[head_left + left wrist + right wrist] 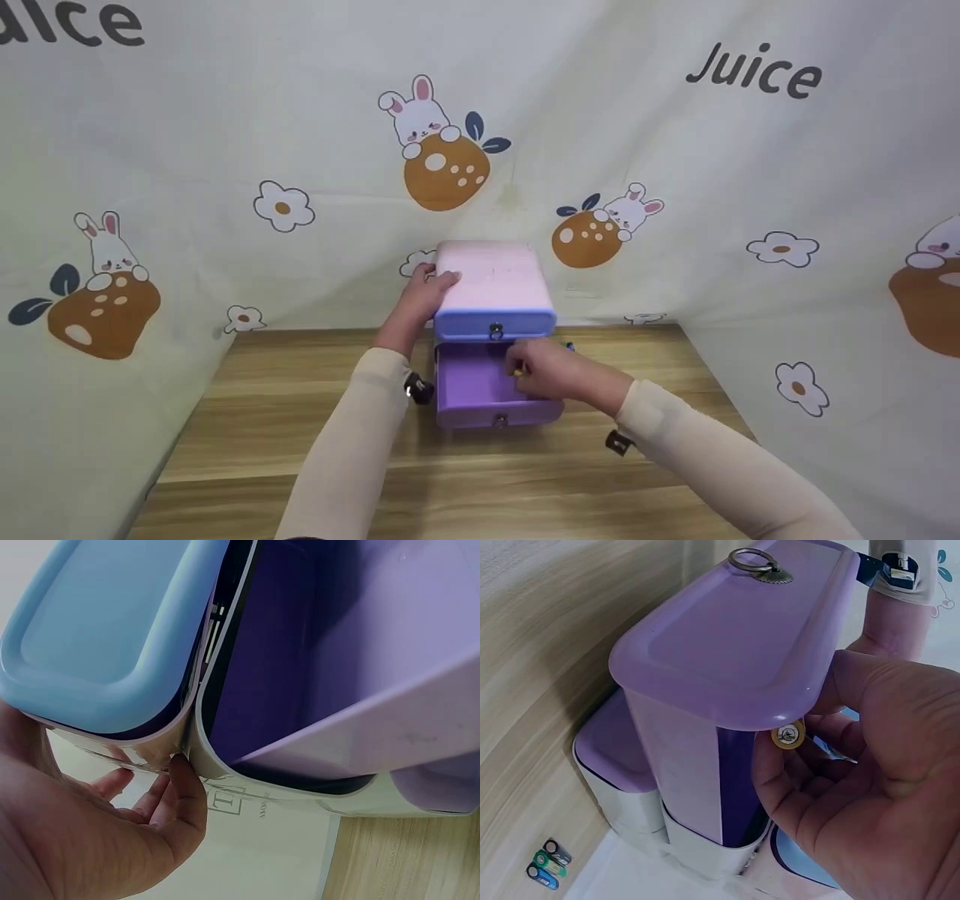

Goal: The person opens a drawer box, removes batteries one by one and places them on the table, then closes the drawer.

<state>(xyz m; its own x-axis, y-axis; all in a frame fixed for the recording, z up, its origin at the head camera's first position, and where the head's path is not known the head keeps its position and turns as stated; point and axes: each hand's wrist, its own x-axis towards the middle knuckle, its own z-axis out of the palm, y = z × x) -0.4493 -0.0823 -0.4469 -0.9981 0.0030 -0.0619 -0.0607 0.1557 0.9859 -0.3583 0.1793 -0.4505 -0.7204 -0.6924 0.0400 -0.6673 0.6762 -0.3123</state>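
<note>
As I read it from here, the step in hand is working what looks like a battery (787,735) at the mouth of the open purple drawer (465,416). To do it well, I'd clear my knuckles of the side wall and get the battery low over the drawer's bottom before loosening the pinch, since a round cell could roll or bounce. The drawer juts out, so I'd put no weight on its front. My left hand (421,295) serves as the brace, thumb over the top edge of the unit (491,274), bent fingers against its side.

On my right hand (551,369), the thumb and fingertips are closed together on the battery, only its gold end showing. That end sits just behind the drawer's front, toward the right of the opening; whether it touches the bottom I can't tell. The unit stands by the middle of the far edge of the table (300,435), drawer facing the near edge. Three loose batteries (549,864) lie right of the unit, near that far edge.
</note>
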